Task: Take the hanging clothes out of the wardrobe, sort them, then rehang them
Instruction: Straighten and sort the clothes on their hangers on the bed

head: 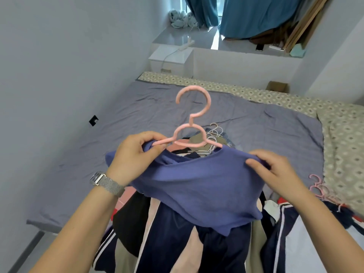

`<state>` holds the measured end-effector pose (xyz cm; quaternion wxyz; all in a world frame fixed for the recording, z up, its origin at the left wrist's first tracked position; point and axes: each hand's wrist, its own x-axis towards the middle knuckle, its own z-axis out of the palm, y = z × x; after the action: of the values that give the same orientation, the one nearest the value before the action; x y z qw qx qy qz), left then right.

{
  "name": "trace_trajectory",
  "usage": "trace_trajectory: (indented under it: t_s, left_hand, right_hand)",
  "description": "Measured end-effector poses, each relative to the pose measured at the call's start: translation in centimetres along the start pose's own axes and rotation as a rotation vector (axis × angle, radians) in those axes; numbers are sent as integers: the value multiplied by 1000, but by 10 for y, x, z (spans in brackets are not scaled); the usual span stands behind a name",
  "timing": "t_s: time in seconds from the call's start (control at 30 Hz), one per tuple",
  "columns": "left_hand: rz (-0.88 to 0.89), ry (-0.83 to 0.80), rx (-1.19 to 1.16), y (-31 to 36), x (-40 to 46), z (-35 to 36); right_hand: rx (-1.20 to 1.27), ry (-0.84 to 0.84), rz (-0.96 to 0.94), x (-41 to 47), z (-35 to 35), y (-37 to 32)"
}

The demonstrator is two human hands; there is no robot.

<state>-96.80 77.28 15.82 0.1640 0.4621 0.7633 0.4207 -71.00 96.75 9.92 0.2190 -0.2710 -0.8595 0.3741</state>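
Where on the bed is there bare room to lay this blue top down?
The grey sheet is bare between the left wall and the clothes pile, and beyond the pile up to the patterned strip. Crowded: the near middle, heaped with clothes, and the spare pink hangers at the right.

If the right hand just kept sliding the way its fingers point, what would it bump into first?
The right hand points left along the blue top it pinches, so it would probably meet the pink hanger arm under that cloth, then the left hand. Depth is unclear.
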Motion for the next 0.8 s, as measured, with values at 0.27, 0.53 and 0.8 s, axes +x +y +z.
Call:
trace_trajectory:
  t_s: [0.27, 0.53, 0.8]
  left_hand:
    - [-176, -59, -170, 6, 4, 2]
    - [-144, 109, -236, -13, 3, -5]
    - [61, -112, -242, 5, 5, -17]
  right_hand:
    - [-316, 476, 175, -10, -9, 6]
    - [-214, 361, 120, -94, 80, -13]
    - [112, 398, 469, -87, 52, -8]
